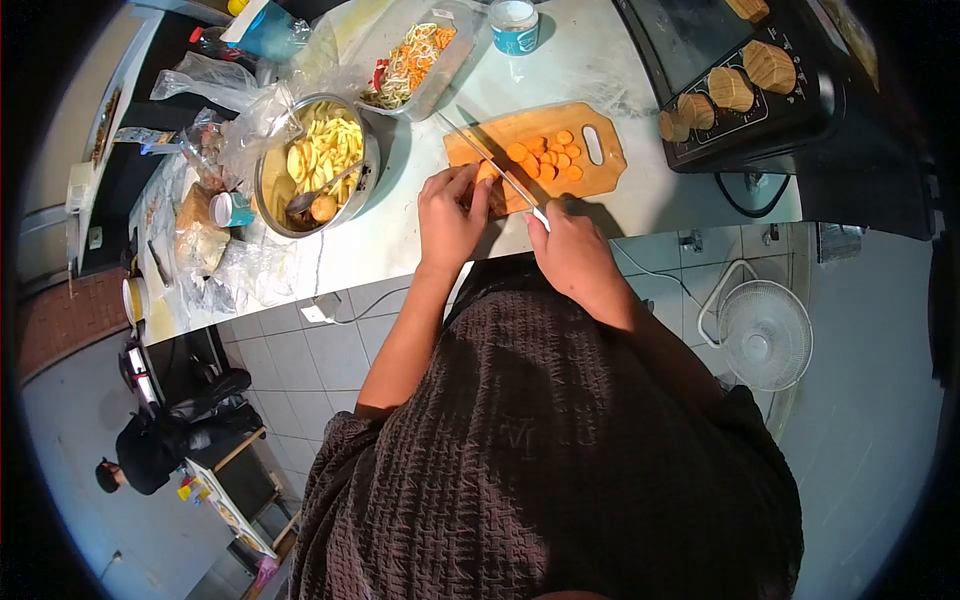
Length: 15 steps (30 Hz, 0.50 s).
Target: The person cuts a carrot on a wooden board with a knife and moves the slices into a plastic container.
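Observation:
My left hand (pixel 452 215) is closed on a carrot (pixel 486 172), its fingertips pinning the piece to the wooden cutting board (pixel 608 172). In my right hand (pixel 575 250) is the white handle of a kitchen knife (pixel 485 150). The long blade points up and left across the board, right beside the carrot at my left fingertips. To the right of the blade, several round orange carrot slices (pixel 545 160) lie loose on the wood, near the board's handle hole.
Left of the board stand a steel pot (pixel 372 180) of cut yellow pieces with a spoon, and a clear plastic container (pixel 455 60) of shredded vegetables. A teal-labelled tub (pixel 514 30) sits behind. At right is a black oven (pixel 800 130) with wooden knobs; a fan (pixel 765 335) stands below. Another person (pixel 150 450) is far left.

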Each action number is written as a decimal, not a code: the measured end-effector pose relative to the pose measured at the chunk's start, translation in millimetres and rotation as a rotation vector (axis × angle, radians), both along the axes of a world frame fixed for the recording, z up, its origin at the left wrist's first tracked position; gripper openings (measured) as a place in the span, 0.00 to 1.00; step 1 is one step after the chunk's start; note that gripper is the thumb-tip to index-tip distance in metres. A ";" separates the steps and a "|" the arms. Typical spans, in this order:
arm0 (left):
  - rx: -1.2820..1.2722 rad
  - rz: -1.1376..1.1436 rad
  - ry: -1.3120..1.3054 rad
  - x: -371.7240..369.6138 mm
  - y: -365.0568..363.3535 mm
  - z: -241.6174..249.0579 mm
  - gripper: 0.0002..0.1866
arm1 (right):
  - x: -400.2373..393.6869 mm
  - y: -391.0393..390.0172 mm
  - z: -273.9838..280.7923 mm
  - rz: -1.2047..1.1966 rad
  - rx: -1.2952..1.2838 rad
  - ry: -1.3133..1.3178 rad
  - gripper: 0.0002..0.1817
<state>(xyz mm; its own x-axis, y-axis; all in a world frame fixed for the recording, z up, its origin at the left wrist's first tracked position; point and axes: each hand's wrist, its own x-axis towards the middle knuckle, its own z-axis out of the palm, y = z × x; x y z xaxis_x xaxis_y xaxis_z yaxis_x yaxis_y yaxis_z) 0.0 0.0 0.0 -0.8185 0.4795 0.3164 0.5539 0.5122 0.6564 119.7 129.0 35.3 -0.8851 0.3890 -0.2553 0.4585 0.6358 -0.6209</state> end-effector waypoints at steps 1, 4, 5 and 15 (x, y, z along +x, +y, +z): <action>0.006 0.005 0.000 0.5 0.8 0.4 0.12 | 0.5 0.3 -0.5 0.000 0.011 0.013 0.20; -0.007 0.012 -0.002 0.1 -5.3 2.0 0.12 | 0.5 -4.3 1.0 0.004 0.002 0.027 0.20; -0.005 0.015 -0.005 0.1 -4.8 1.3 0.13 | 0.7 -3.4 2.3 0.007 0.003 0.027 0.20; -0.014 0.038 -0.077 -0.7 -0.1 3.4 0.12 | 1.8 0.6 9.3 0.020 0.018 -0.022 0.20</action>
<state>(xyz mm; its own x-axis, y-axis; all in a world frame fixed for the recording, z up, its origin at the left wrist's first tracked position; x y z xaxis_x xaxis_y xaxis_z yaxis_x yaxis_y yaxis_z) -0.7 -0.1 3.4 -0.8578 0.4517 0.2452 0.4819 0.5409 0.6893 121.5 129.6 44.6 -0.8871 0.3759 -0.2680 0.4590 0.6558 -0.5994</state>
